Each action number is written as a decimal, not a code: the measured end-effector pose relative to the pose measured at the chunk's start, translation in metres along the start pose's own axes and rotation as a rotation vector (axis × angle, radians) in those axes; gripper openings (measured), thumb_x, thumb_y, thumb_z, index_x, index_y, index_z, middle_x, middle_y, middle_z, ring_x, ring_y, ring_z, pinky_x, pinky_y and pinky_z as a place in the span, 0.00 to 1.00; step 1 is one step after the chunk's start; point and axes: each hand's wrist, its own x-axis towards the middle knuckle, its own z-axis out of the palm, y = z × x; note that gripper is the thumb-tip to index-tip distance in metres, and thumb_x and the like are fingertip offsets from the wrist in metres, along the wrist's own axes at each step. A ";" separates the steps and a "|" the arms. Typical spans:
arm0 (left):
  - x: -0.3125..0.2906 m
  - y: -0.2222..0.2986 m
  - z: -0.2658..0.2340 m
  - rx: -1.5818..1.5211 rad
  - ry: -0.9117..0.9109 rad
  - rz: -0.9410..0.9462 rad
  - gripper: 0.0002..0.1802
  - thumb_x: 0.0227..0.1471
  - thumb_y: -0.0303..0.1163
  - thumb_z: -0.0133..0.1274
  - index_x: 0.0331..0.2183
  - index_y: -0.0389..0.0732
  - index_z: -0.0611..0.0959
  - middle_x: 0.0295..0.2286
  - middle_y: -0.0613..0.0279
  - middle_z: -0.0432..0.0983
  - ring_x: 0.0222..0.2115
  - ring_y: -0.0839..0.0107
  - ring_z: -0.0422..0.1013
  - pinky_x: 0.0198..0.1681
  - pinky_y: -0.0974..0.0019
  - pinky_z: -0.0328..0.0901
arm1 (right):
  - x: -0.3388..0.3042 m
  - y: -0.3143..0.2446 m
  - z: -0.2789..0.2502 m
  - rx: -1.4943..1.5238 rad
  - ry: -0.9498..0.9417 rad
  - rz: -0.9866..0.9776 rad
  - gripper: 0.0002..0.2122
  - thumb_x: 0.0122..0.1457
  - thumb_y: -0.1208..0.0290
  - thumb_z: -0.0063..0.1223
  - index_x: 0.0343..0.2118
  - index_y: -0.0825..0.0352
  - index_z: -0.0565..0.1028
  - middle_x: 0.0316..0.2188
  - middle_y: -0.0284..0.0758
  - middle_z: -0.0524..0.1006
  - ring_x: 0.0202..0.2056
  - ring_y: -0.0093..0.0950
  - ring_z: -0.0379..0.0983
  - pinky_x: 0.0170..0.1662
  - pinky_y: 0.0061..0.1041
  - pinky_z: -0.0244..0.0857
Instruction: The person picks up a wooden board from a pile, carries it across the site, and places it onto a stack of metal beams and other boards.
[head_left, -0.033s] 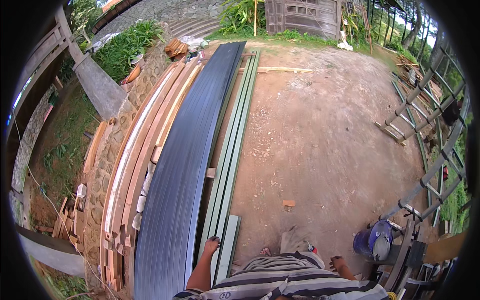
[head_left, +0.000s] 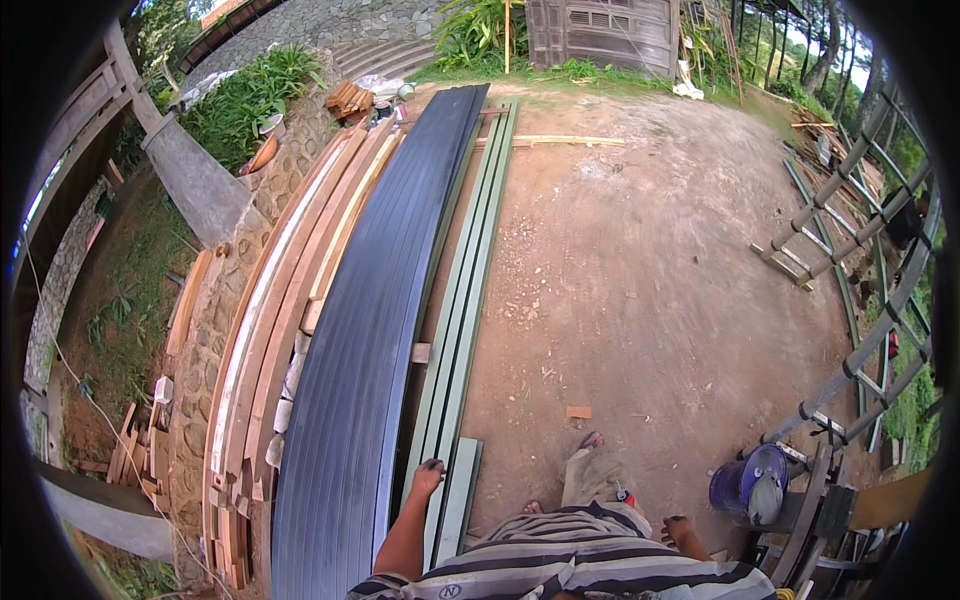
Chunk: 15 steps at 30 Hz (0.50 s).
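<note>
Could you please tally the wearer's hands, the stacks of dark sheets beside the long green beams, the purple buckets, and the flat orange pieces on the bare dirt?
Hands: 2 (left, at the long green beams; right)
Stack of dark sheets: 1
Purple bucket: 1
Flat orange piece: 1
Total: 5

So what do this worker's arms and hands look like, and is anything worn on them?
The left hand and right hand are bare, five-fingered human hands without gloves. The left forearm is uncovered, and I see no watch or cables on it. The shirt has dark and pale stripes and a small round mark. Finer details are too small to tell.
</note>
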 end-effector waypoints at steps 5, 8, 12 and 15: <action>0.215 0.229 0.109 0.041 -0.094 0.297 0.22 0.56 0.35 0.51 0.50 0.35 0.79 0.34 0.55 0.82 0.32 0.69 0.77 0.40 0.67 0.71 | 0.061 -0.087 -0.008 -0.185 -0.066 -0.027 0.18 0.62 0.60 0.49 0.49 0.66 0.76 0.40 0.41 0.81 0.31 0.36 0.81 0.33 0.40 0.74; 0.276 0.334 0.193 0.057 -0.223 0.327 0.22 0.58 0.36 0.50 0.52 0.37 0.78 0.35 0.55 0.82 0.34 0.70 0.77 0.41 0.67 0.70 | 0.092 -0.168 -0.028 -0.258 -0.080 -0.020 0.18 0.61 0.60 0.49 0.49 0.66 0.75 0.38 0.40 0.81 0.30 0.35 0.80 0.31 0.39 0.73; 0.349 0.354 0.213 0.280 -0.443 0.131 0.22 0.58 0.37 0.52 0.52 0.38 0.78 0.37 0.52 0.81 0.38 0.65 0.77 0.44 0.64 0.70 | 0.097 -0.377 -0.067 -0.177 -0.116 -0.055 0.17 0.60 0.61 0.51 0.48 0.66 0.75 0.35 0.40 0.81 0.28 0.34 0.80 0.28 0.37 0.73; 0.393 0.389 0.214 0.475 -0.420 0.113 0.22 0.57 0.40 0.54 0.48 0.36 0.81 0.34 0.51 0.82 0.35 0.64 0.78 0.41 0.62 0.71 | 0.170 -0.508 -0.119 0.067 0.049 -0.266 0.14 0.63 0.62 0.52 0.44 0.67 0.79 0.33 0.37 0.82 0.26 0.31 0.79 0.26 0.32 0.70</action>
